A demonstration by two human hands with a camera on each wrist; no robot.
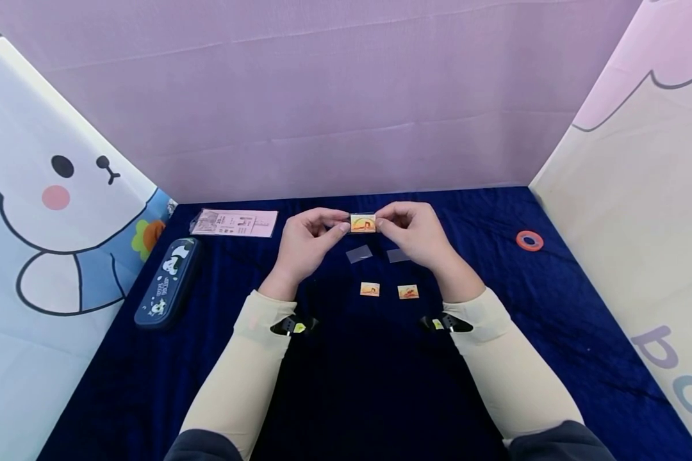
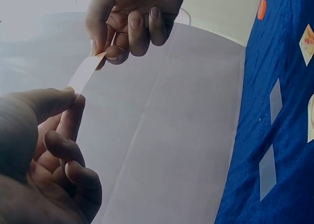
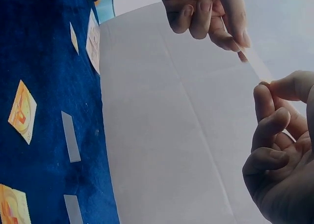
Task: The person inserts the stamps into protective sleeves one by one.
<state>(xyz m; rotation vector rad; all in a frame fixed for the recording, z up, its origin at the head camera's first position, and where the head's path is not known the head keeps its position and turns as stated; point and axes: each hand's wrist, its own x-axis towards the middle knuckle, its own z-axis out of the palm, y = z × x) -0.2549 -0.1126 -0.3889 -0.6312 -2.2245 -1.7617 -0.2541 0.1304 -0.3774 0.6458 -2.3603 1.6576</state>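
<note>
In the head view a small orange-and-yellow postage stamp (image 1: pixel 362 223) is held up in front of the far wall, with a thin dark edge along its top. My left hand (image 1: pixel 308 243) pinches its left end between thumb and index finger. The opposite end is pinched by my right hand (image 1: pixel 420 234). Both wrist views show the stamp nearly edge-on, its face washed out by light. Under the hands lie two clear plastic sleeves (image 1: pixel 358 254), the right one partly covered by my right hand. Closer to me are two more stamps, a left one (image 1: pixel 370 289) and a right one (image 1: pixel 407 292).
Dark blue cloth covers the table. On the left sit a navy pencil case (image 1: pixel 167 282) with panda pictures and a pink printed card (image 1: pixel 259 224). An orange-red ring of tape (image 1: pixel 521 242) lies at the right. Fabric walls (image 1: pixel 346 96) enclose the back and sides.
</note>
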